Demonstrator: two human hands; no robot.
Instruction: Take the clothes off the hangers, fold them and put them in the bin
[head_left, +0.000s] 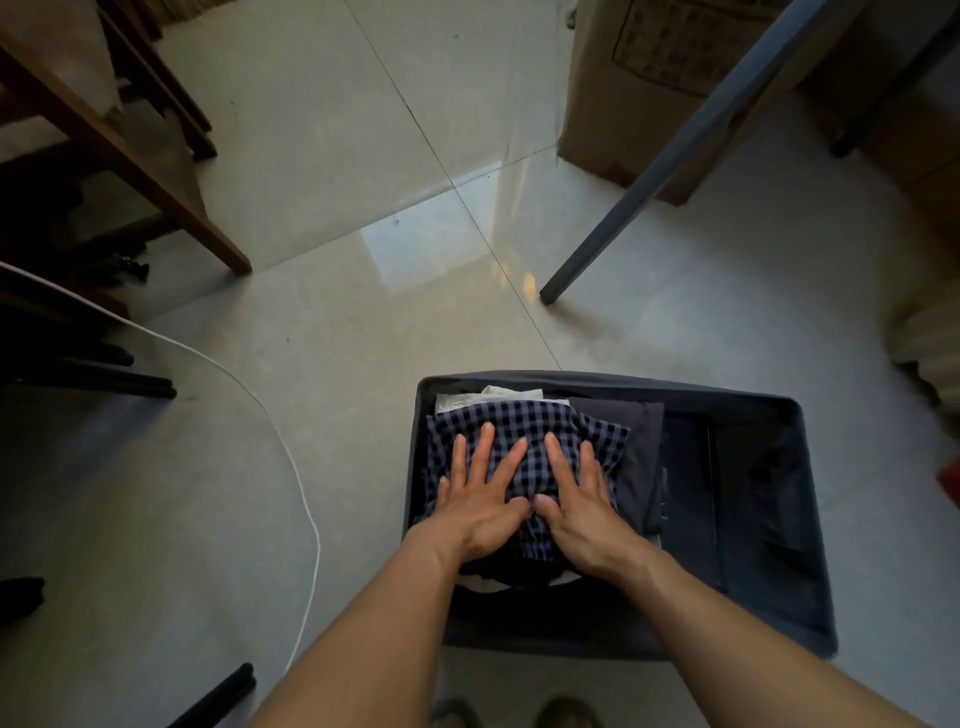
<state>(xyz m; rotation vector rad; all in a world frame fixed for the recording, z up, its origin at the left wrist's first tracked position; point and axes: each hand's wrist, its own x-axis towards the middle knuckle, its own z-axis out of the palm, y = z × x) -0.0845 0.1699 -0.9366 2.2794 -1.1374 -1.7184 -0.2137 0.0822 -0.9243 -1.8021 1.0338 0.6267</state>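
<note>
Beneath left grip (480, 501) and right grip (581, 501), both splayed flat, checked shirt (524, 422) in bin (810, 545).

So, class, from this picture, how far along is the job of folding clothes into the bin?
Done: a white garment and a dark garment already lie folded in the fabric bin. In hand: the left hand and right hand press flat on the folded checked shirt atop the pile. Left: unclear; no hangers or other clothes show in view.
</note>
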